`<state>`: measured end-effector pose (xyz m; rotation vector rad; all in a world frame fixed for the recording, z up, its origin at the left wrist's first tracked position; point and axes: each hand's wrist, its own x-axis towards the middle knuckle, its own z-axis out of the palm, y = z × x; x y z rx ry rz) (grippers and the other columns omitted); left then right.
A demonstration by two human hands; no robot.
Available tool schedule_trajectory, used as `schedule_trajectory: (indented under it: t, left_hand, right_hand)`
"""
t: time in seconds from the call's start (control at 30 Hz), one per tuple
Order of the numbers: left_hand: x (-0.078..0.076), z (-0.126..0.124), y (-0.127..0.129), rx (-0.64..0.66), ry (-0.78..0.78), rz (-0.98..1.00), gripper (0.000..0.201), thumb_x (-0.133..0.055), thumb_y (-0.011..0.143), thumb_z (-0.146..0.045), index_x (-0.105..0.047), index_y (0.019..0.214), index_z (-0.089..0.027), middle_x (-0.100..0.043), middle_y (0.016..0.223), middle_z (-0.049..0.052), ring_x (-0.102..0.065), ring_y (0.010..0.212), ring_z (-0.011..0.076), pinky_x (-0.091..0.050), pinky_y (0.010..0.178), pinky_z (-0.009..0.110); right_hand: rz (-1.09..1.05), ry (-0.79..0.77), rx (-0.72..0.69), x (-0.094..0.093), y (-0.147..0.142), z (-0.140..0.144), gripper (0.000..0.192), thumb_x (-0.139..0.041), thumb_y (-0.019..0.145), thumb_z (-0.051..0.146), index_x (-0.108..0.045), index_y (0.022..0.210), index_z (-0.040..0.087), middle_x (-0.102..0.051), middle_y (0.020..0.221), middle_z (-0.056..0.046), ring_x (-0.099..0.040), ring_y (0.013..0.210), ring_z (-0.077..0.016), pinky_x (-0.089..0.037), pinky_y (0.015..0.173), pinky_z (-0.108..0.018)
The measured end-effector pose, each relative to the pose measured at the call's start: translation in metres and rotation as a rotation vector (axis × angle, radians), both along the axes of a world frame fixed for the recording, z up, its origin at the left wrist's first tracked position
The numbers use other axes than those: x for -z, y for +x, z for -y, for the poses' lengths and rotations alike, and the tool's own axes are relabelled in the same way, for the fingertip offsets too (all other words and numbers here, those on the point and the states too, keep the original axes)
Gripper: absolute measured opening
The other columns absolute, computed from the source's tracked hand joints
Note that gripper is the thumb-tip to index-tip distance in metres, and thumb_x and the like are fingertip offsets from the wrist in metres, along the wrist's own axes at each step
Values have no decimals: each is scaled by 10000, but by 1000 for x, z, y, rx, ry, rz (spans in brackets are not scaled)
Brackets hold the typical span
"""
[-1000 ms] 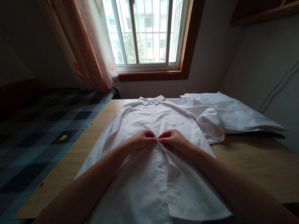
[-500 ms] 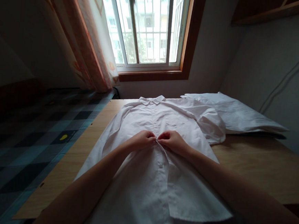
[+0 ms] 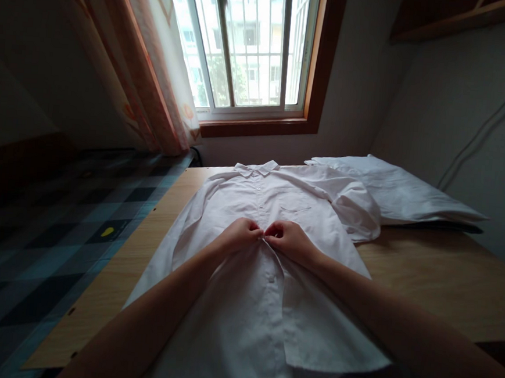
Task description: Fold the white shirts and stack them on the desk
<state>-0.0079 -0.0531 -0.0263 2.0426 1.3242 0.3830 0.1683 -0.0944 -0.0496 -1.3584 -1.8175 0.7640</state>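
Note:
A white button-up shirt (image 3: 229, 204) lies front side up on a wooden board, its collar toward the window. At the middle of its front opening, my left hand (image 3: 244, 234) pinches the placket edge. My right hand (image 3: 287, 238) pinches the other edge, fingertips nearly touching those of the left. The fabric is lifted slightly between them, and the button there is hidden by my fingers. Above the hands the front is closed; below them the two front panels part, with a button (image 3: 271, 278) showing on the left one.
Folded white cloth (image 3: 392, 185) lies on the board's far right. The wooden board (image 3: 438, 279) extends right of the shirt. A checkered bedspread (image 3: 47, 243) spreads along the left. Behind stand a barred window (image 3: 254, 55) and a patterned curtain (image 3: 143, 70).
Almost nothing differs. My fingertips shift very slightly at the same spot on the shirt front; the shirt stays in place.

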Motion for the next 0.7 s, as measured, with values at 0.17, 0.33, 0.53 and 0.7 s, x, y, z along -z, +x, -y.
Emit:
schedule_trajectory:
  t: [0.17,0.33,0.53,0.7]
  left_hand:
    - [-1,0,2,-8,0,-5,245,-508,681,-359,-604,583,-157,-550,560,-4,-454,579,143,-288,545,264]
    - [-6,2,3,-1,-11,33,246,-508,682,-371,-560,547,-172,-540,550,-10,-447,582,139,-301,542,257]
    - [-3,2,3,0,-18,82,285,-524,699,-416,-604,603,-161,-592,594,4,-486,618,156,-332,565,264]
    - [-1,2,3,0,-33,107,274,-528,704,-403,-622,628,-157,-625,634,18,-517,646,169,-362,599,273]
  right_hand:
    - [-10,11,-9,3,1,-1,99,-685,760,225,-732,824,166,-730,778,-40,-651,716,-169,-455,645,-246]
    - [-161,-142,-30,9,3,-7,164,-617,844,310,-685,810,165,-683,686,-20,-629,612,-145,-425,518,-213]
    - [80,-77,-76,4,3,-10,239,-525,940,336,-611,777,182,-644,681,-13,-571,602,-131,-369,553,-224]
    - [366,86,-81,0,0,-7,235,-466,978,330,-606,843,198,-658,818,-40,-539,703,-155,-319,630,-260]
